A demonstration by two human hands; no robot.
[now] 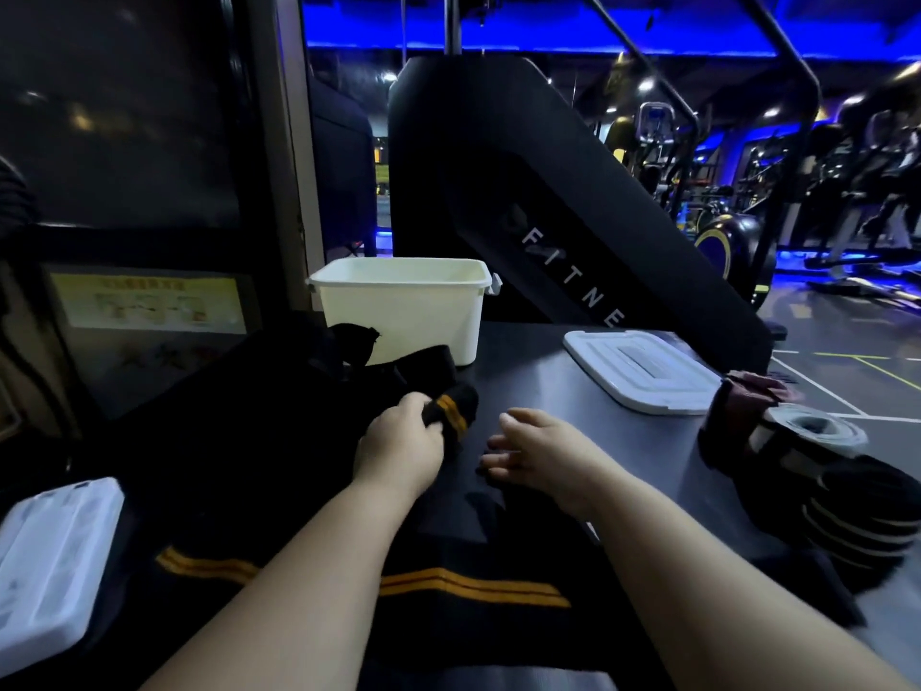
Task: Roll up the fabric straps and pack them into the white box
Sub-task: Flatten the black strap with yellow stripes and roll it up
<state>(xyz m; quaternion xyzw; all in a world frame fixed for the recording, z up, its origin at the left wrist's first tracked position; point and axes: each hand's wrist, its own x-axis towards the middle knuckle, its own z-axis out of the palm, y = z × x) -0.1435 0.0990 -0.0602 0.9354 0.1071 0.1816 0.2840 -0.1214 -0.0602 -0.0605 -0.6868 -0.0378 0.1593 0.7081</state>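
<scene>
A white box (pixel 403 311) stands open at the back of the dark table, and its inside looks bare. My left hand (pixel 401 443) grips a rolled black strap with orange stripes (pixel 456 408) just in front of the box. My right hand (pixel 536 453) hovers beside it with its fingers relaxed, over the flat black fabric. A long black strap with orange stripes (pixel 473 586) lies unrolled across the near table under my forearms. More black fabric (pixel 393 361) is heaped by the box.
The box's white lid (pixel 643 369) lies at the right. Several rolled straps and wraps (pixel 822 471) are piled at the table's right edge. Another white lid or case (pixel 50 556) sits at the near left. A black gym machine (pixel 573 216) rises behind the table.
</scene>
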